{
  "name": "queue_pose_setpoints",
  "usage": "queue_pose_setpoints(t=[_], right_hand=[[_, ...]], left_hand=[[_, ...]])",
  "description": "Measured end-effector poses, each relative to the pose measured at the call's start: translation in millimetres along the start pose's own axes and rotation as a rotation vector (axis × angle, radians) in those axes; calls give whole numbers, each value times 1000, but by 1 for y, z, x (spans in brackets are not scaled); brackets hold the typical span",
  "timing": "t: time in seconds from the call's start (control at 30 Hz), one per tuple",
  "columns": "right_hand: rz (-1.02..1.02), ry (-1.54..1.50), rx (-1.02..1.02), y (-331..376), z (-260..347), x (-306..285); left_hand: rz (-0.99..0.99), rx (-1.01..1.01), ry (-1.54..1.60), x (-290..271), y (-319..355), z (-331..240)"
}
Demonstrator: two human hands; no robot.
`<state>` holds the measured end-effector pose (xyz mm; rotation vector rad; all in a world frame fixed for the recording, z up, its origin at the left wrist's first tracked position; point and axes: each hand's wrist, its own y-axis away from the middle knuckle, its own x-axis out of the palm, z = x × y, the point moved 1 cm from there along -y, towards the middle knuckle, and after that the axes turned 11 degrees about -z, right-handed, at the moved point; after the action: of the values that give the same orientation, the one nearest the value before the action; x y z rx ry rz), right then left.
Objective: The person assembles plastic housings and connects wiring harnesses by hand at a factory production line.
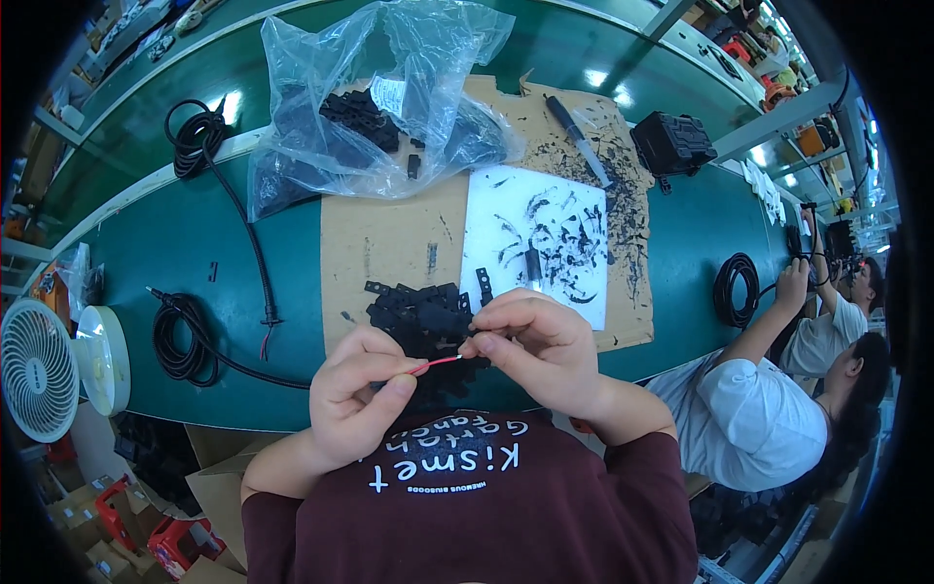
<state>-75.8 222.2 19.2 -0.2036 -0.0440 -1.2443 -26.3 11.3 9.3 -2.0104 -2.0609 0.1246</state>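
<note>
Red wire [438, 362], white shirt lettering [449, 455]

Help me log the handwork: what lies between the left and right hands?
In the head view, a short length of red wire runs from the left hand toward the right hand, with a pile of black pieces just beyond.

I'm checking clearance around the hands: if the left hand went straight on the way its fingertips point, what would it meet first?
Beyond the red wire it pinches, the left hand would probably meet the right hand's fingertips; depth is hard to judge from this view.
</note>
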Motion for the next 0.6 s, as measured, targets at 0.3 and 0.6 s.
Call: queue_pose_setpoints(t=[0.3, 0.6], right_hand=[[13, 67, -65, 5, 5, 8], [-27, -55, -58, 7, 1, 11]], left_hand=[[-62, 490, -422, 9, -5, -5], [-58, 602, -593, 14, -4, -4]])
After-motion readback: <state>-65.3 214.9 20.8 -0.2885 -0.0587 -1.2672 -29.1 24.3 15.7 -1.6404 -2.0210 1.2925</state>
